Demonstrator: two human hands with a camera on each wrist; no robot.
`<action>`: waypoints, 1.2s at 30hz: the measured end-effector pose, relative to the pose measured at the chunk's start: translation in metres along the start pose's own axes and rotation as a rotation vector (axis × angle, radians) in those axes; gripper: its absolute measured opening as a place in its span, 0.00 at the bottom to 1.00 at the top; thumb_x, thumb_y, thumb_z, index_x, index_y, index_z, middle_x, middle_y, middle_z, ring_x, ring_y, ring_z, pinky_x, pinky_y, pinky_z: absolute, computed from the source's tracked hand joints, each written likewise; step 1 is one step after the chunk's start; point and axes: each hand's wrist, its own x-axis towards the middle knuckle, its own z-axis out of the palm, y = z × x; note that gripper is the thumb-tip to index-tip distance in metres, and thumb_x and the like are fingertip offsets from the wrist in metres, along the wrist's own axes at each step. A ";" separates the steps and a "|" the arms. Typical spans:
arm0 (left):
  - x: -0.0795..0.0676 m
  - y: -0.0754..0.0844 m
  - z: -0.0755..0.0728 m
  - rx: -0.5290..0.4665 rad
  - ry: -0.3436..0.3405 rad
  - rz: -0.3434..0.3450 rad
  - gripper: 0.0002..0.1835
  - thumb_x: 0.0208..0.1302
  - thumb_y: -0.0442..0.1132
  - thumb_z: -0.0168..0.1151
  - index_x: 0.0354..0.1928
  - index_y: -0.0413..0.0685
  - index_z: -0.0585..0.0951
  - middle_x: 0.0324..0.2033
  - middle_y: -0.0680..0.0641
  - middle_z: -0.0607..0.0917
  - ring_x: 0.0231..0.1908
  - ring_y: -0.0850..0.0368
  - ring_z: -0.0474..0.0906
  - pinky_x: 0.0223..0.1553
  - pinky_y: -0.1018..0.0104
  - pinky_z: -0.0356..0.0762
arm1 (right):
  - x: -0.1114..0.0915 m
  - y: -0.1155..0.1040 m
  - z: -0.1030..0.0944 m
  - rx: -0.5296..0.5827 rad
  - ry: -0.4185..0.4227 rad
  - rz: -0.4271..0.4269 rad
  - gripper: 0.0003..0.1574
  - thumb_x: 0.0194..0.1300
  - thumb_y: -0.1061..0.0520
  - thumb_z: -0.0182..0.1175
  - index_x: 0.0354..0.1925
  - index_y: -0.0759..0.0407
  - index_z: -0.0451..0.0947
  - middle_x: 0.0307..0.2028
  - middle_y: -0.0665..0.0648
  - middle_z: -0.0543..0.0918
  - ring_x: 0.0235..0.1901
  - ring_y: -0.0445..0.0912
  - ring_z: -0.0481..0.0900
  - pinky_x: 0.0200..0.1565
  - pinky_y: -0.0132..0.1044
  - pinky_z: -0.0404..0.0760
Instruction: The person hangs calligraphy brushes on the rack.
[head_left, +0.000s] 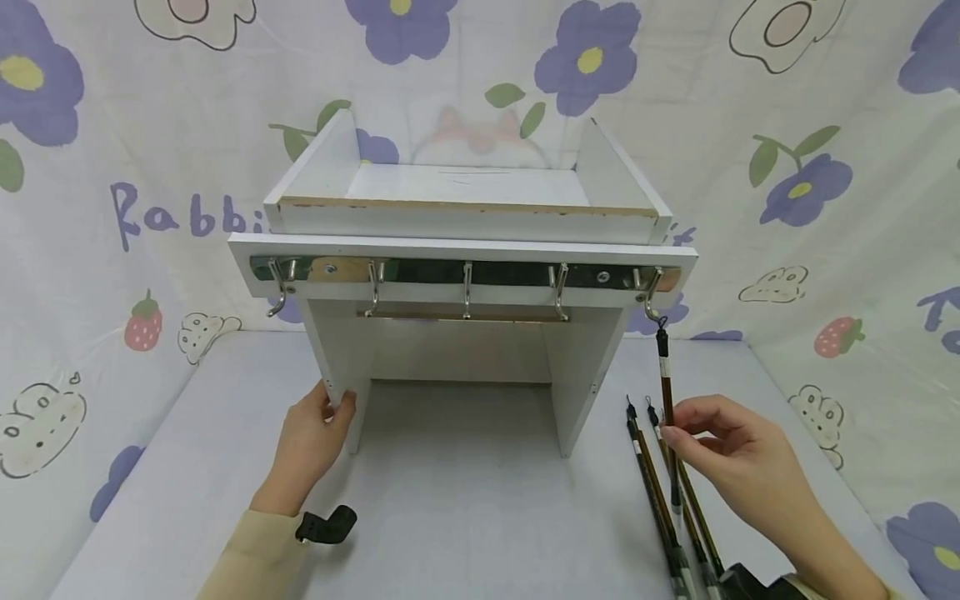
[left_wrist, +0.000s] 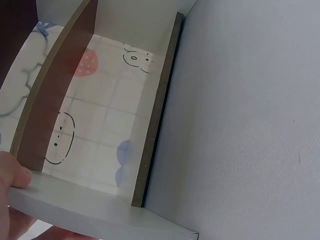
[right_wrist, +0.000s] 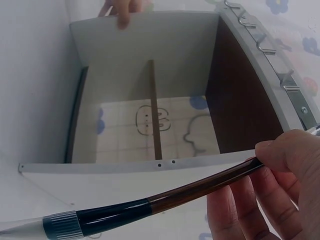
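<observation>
A white shelf rack (head_left: 467,223) stands on the table, with a metal hook strip (head_left: 431,271) along its front. My left hand (head_left: 311,446) grips the rack's left side panel (head_left: 337,367), thumb on the front edge. At the right end, my right hand (head_left: 738,454) pinches a brown-handled writing brush (right_wrist: 197,192) between thumb and fingers. That brush is upright, its top loop at the tip of the rightmost hook (head_left: 651,296); whether the loop bears its weight I cannot tell. In the right wrist view its bristle end points lower left.
Several more brushes (head_left: 654,492) lie on the white table (head_left: 465,508) beside and below my right hand. The other hooks (head_left: 467,292) carry nothing. A patterned cloth (head_left: 795,117) with flowers and rabbits hangs behind the rack.
</observation>
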 end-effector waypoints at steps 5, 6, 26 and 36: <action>0.000 0.000 0.000 0.001 -0.001 -0.008 0.25 0.74 0.49 0.48 0.67 0.44 0.69 0.59 0.34 0.75 0.52 0.33 0.77 0.45 0.42 0.78 | 0.000 -0.001 -0.001 0.003 -0.005 -0.002 0.11 0.58 0.69 0.67 0.39 0.60 0.80 0.33 0.53 0.84 0.32 0.41 0.82 0.34 0.30 0.82; -0.001 0.000 0.001 0.002 -0.002 -0.009 0.25 0.74 0.49 0.48 0.67 0.45 0.68 0.59 0.34 0.75 0.52 0.33 0.77 0.45 0.42 0.78 | 0.000 -0.001 -0.001 0.001 -0.007 0.001 0.11 0.58 0.69 0.67 0.39 0.59 0.80 0.33 0.53 0.84 0.32 0.41 0.82 0.34 0.30 0.82; 0.000 0.003 -0.001 0.001 -0.003 -0.019 0.25 0.74 0.48 0.48 0.68 0.45 0.68 0.60 0.35 0.75 0.53 0.34 0.77 0.45 0.43 0.79 | 0.004 0.002 0.005 0.007 -0.018 0.026 0.10 0.59 0.66 0.67 0.41 0.59 0.80 0.35 0.53 0.84 0.34 0.40 0.82 0.35 0.30 0.82; 0.000 0.001 0.001 0.005 0.006 -0.006 0.25 0.74 0.48 0.48 0.67 0.44 0.68 0.59 0.35 0.75 0.53 0.34 0.77 0.46 0.44 0.79 | 0.010 0.010 0.019 0.059 -0.003 0.022 0.11 0.59 0.67 0.67 0.41 0.62 0.79 0.35 0.55 0.82 0.35 0.41 0.82 0.35 0.31 0.83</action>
